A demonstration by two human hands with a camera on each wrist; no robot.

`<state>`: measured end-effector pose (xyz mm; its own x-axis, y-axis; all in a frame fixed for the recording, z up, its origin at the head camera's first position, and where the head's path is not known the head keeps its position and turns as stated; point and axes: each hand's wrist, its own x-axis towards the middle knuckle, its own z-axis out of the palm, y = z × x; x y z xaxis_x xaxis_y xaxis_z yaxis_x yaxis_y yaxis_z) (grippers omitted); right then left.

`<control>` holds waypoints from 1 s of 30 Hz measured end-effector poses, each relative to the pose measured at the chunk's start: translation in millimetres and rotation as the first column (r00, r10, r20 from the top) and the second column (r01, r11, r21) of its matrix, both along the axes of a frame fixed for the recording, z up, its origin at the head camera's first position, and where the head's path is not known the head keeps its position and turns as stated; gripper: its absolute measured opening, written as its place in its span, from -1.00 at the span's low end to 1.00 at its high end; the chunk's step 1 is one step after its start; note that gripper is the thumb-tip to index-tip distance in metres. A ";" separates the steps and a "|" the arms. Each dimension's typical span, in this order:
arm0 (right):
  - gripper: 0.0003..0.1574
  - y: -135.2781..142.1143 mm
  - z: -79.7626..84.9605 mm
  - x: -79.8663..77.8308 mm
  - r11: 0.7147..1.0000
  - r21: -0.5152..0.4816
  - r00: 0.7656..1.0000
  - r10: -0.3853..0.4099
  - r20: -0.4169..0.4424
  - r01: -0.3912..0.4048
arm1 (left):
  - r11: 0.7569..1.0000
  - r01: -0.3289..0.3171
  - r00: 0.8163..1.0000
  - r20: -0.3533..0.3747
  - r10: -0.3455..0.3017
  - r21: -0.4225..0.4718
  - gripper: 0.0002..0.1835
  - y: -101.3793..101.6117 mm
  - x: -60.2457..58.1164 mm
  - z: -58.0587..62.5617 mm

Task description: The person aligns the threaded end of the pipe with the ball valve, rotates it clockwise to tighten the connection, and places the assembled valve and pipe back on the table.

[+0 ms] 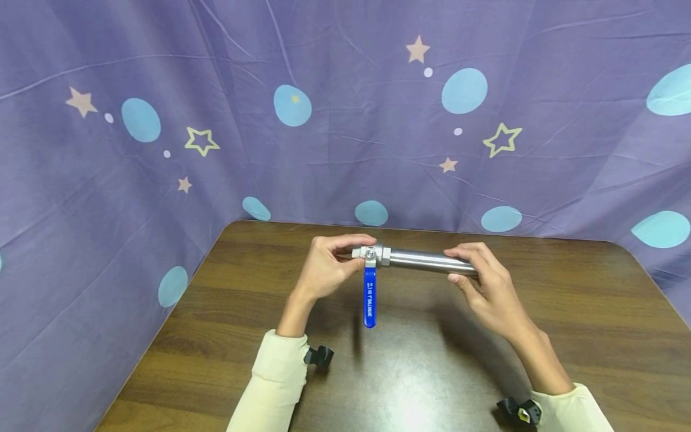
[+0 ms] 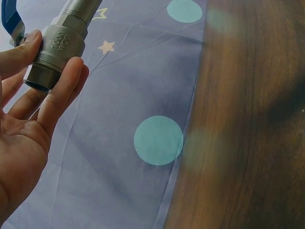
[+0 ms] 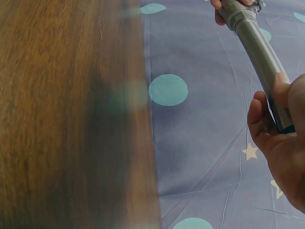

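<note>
A metal ball valve (image 2: 59, 45) with a blue lever handle (image 1: 369, 297) is joined end to end with a shiny steel pipe (image 1: 423, 260). Both are held up above the table, roughly level. In the head view my left hand (image 1: 326, 268) grips the valve body between thumb and fingers, and the lever points down toward me. My right hand (image 1: 488, 291) holds the pipe near its far right end, thumb below and fingers above. The right wrist view shows the pipe (image 3: 262, 57) running from the right hand (image 3: 286, 143) up to the valve. The valve's open end faces the left palm.
A brown wooden table (image 1: 243, 372) lies beneath the hands, with their shadows on it. Behind and to the left hangs a purple curtain (image 1: 345, 168) with stars and blue spots. A black wrist camera (image 1: 320, 356) sits at the left sleeve, another (image 1: 520, 411) at the right.
</note>
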<state>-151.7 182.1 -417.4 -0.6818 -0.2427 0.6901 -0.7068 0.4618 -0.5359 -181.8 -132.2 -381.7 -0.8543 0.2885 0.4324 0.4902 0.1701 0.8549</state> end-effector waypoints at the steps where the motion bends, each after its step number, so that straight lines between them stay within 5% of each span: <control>1: -0.38 0.4 0.2 0.4 1.000 0.001 1.000 -0.001 0.013 0.000 | 1.000 0.000 1.000 0.000 0.000 0.001 -0.62 0.0 -0.4 -0.4; 21: -0.32 0.8 0.7 -0.2 0.998 0.065 0.998 0.023 0.055 -0.027 | 1.000 -0.006 1.000 0.007 0.006 -0.002 -0.62 0.1 -2.3 -2.1; 30: -0.17 -3.9 -1.6 -0.9 0.998 0.007 0.997 0.068 -0.043 -0.068 | 1.000 -0.006 1.000 -0.003 0.006 0.002 -0.61 0.5 -3.0 -2.9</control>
